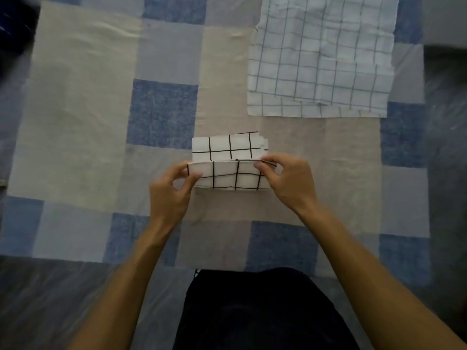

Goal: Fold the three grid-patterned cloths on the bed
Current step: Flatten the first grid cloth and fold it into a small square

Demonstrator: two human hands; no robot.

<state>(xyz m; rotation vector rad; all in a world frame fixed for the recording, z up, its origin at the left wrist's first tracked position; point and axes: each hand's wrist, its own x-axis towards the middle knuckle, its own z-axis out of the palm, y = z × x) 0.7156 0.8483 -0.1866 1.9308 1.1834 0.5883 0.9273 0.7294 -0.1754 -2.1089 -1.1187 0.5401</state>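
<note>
Fingers of left hand and right hand pinch opposite ends of black-grid cloth.

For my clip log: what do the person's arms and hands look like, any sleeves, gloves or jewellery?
Left hand and right hand are bare: no gloves, rings or watch visible. Both forearms are uncovered, no sleeves in frame. A dark garment shows below.

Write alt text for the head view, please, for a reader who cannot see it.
A person's left hand and right hand pinch the two ends of a partly folded black-grid white cloth on a blue, grey and beige checked bed cover. Farther away on the right, a blue-grid cloth lies spread flat.
</note>
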